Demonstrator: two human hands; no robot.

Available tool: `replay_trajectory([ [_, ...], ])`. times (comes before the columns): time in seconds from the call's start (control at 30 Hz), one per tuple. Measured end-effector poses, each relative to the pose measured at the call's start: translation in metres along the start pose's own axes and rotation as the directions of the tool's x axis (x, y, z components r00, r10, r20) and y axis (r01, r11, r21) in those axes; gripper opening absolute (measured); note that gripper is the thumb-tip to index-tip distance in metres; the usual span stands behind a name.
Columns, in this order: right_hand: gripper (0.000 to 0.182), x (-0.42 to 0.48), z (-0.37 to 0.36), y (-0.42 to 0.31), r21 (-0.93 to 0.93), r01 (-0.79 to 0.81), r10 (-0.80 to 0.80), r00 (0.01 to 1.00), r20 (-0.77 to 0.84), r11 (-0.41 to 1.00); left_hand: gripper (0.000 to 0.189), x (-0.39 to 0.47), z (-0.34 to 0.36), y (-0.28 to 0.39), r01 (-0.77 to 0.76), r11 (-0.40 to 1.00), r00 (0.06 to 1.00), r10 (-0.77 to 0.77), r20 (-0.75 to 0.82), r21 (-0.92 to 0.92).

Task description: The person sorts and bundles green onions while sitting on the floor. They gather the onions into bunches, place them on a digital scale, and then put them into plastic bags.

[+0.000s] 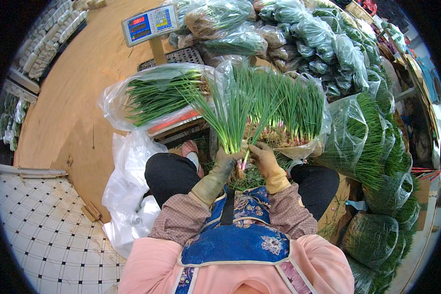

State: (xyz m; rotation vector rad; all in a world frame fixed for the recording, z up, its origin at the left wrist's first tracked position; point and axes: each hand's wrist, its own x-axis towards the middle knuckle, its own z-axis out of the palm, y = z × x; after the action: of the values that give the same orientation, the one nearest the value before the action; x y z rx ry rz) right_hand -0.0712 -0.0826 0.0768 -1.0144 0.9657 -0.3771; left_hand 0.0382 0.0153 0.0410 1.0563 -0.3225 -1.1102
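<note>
A bunch of scallions (229, 125) stands upright in my gloved left hand (225, 161), its leaves fanning up and away from me. In front of the bunch my gloved right hand (262, 156) pinches a single scallion stalk (245, 160) with a purplish base. The two hands almost meet above my lap. Just beyond them an open plastic bag holds many scallions (297, 110) standing upright, roots toward me. To the left, a clear bag of scallions (165, 92) lies on its side on a scale platform (176, 121).
The scale's display (150, 25) rises on a post at the back left. Bagged greens (316, 40) are piled behind, and more bags (375, 147) line the right side. White plastic sheeting (132, 176) lies by my left knee. Loose green trimmings (253, 180) cover the ground between my legs.
</note>
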Motion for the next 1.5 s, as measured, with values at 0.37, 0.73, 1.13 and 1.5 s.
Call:
replay_trajectory([
  [0.37, 0.027, -0.013, 0.012, -0.033, -0.856, 0.398, -0.376, 0.887, 0.268, 0.330, 0.032, 0.013, -0.006, -0.024, -0.138, 0.977, 0.987, 0.150, -0.062, 0.160],
  [0.73, 0.025, -0.039, -0.037, -0.041, -0.931, 0.289, -0.007, 0.956, 0.295, 0.223, 0.025, 0.017, -0.023, -0.030, -0.076, 0.984, 0.997, 0.080, -0.017, 0.161],
  [1.13, 0.032, 0.014, -0.004, -0.106, -0.872, 0.488, -0.604, 0.686, 0.405, -0.030, 0.034, -0.001, -0.001, 0.008, 0.064, 0.993, 0.981, -0.081, 0.176, 0.099],
  [1.5, 0.012, 0.014, -0.031, -0.111, -0.820, 0.479, -0.485, 0.661, 0.573, -0.315, 0.029, 0.001, -0.002, 0.003, 0.056, 0.989, 0.983, -0.080, 0.167, 0.140],
])
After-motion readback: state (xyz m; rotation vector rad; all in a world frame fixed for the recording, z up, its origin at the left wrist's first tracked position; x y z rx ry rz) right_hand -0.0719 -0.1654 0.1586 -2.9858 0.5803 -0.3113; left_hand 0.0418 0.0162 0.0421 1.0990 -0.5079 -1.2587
